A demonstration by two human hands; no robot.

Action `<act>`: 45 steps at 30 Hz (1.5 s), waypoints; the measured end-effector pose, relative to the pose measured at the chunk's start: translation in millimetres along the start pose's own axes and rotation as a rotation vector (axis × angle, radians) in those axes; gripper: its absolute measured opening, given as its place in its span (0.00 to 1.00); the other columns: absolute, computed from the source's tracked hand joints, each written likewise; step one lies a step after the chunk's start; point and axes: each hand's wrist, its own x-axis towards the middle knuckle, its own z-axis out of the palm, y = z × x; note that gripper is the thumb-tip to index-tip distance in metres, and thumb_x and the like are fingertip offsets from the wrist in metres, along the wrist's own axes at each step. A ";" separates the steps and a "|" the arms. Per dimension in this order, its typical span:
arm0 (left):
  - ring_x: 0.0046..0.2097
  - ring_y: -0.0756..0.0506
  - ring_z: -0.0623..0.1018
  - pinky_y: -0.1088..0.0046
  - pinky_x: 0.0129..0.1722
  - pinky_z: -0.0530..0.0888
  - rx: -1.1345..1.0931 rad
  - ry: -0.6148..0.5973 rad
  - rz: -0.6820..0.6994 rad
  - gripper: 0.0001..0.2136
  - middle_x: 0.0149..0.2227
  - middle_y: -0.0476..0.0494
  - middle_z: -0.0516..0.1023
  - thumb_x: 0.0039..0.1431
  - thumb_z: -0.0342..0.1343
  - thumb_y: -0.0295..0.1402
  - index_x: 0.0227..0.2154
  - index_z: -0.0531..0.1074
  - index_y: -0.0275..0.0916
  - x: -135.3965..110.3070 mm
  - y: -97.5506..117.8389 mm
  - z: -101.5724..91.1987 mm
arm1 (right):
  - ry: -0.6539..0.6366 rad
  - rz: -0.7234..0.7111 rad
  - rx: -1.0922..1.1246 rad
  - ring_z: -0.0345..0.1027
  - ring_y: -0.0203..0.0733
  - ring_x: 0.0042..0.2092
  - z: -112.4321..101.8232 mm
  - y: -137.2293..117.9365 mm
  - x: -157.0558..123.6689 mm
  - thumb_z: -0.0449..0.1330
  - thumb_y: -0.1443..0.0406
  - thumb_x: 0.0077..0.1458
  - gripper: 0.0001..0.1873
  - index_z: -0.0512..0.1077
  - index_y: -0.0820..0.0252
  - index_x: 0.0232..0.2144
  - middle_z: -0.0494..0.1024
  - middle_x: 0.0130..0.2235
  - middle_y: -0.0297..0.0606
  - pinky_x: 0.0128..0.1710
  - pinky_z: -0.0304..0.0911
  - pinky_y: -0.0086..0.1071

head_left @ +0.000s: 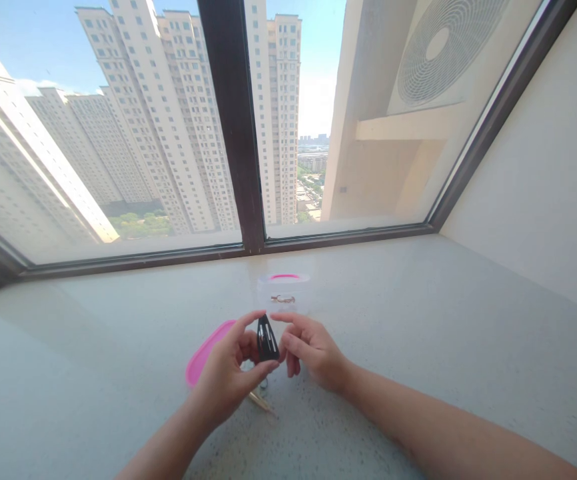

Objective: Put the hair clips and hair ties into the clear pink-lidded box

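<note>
My left hand (233, 360) grips a black snap hair clip (267, 339) upright by its ends, index finger at the narrow top and thumb at the wide bottom. To its right is my right hand (313, 347), with the index finger stretched toward the clip's tip and the other fingers loosely bent. Whether that fingertip touches the clip I cannot tell. Beneath the hands, a gold-coloured slim item (260, 401) lies on the sill, partly hidden by my left thumb. A small ring-like piece (263, 383) shows beside it.
A pink lid (208, 350) lies on the pale windowsill (93, 373), partly behind my left hand. Beyond the hands stands a clear box (301, 287) with a pink mark, and a brownish clip-like item (283, 299) shows in it. Dark window frames (251, 247) border the back.
</note>
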 end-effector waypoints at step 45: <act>0.26 0.51 0.66 0.77 0.26 0.63 0.260 -0.124 -0.120 0.35 0.22 0.58 0.62 0.51 0.62 0.30 0.62 0.58 0.40 -5.9 -5.7 1.6 | -0.086 0.169 -0.094 0.54 0.28 0.13 1.4 -12.0 1.5 0.58 0.58 0.56 0.14 0.66 0.61 0.23 0.66 0.15 0.27 0.12 0.47 0.22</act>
